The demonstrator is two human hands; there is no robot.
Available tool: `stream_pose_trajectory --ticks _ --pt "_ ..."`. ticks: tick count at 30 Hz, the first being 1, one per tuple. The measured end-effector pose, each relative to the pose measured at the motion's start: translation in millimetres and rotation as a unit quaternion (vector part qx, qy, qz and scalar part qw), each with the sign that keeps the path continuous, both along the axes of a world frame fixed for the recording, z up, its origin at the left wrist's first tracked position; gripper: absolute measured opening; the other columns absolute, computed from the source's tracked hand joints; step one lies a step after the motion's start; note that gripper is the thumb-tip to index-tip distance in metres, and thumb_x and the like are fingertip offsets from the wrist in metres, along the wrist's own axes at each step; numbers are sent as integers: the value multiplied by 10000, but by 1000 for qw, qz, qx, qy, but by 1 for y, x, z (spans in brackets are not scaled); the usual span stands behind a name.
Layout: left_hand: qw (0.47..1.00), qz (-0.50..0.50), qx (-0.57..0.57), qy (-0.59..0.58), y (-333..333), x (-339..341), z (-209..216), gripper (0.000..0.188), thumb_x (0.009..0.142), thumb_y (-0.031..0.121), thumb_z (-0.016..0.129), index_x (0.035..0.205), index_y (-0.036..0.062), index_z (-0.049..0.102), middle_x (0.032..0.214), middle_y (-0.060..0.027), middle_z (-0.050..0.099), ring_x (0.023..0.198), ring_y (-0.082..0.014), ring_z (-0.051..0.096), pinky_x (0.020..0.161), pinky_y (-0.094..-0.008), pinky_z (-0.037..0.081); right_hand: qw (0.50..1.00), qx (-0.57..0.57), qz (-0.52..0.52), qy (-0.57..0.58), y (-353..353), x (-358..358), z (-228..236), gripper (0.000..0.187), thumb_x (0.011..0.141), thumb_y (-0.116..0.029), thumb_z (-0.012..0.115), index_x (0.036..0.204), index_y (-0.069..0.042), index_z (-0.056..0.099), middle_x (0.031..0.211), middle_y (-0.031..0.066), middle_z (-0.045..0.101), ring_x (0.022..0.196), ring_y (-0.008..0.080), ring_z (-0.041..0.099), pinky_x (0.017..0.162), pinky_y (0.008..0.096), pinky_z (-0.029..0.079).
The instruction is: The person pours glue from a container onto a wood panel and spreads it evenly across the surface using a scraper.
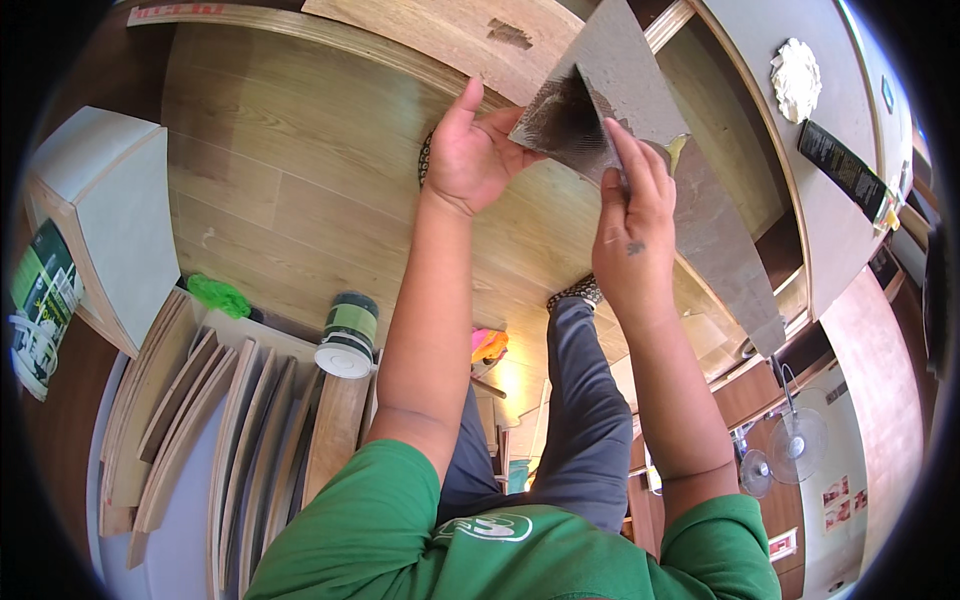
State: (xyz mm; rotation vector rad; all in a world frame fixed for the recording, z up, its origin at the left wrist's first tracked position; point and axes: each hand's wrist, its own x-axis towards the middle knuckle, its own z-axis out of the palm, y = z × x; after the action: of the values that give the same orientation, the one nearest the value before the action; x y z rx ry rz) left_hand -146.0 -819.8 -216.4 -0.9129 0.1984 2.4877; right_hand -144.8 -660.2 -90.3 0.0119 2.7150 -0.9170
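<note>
My right hand (637, 215) pinches a thin dark plate, like a spreader (604, 122), seen nearly edge-on. That plate stands against a long grey strip (725, 235), whose near-left part is dark and finely ridged. My left hand (472, 160) is palm up with the thumb stretched out. Its fingertips reach the left corner of the grey strip and partly go out of sight behind it. Whether they bear its weight I cannot tell. A yellowish smear marks the strip's edge beside my right fingers.
Curved plywood pieces (235, 430) stand at the lower left, near a green-and-white can (349, 335), green plastic bag (218, 296) and pale box (120, 220). A white lump (796, 80) and black package (842, 160) lie on the right panel. A pale wooden board (440, 35) crosses the far side.
</note>
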Motion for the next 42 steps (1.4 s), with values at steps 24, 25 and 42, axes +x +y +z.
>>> stream_pose_trajectory --ticks 24,25,42 --pt "989 11 123 77 -9 5 -15 806 1008 635 329 1219 -75 647 1307 -177 636 1239 -287 569 1088 -437 413 998 -51 22 -14 -11 27 31 486 889 53 587 1360 -66 571 1273 178 567 1125 367 531 992 421 432" --pt "994 11 93 64 -7 4 -13 808 1007 637 325 1231 -71 642 1318 -170 631 1248 -285 562 1094 -440 406 999 -47 17 -5 -9 27 27 488 891 52 587 1363 -68 569 1271 176 568 1124 364 532 993 421 431" --pt "883 118 -416 -180 -14 14 -41 782 1013 625 241 1395 -12 486 1196 -169 590 1025 -253 549 894 -396 422 943 -80 -204 -250 1 -3 -83 291 942 -156 500 1121 46 610 999 285 657 916 461 620 852 445 496"
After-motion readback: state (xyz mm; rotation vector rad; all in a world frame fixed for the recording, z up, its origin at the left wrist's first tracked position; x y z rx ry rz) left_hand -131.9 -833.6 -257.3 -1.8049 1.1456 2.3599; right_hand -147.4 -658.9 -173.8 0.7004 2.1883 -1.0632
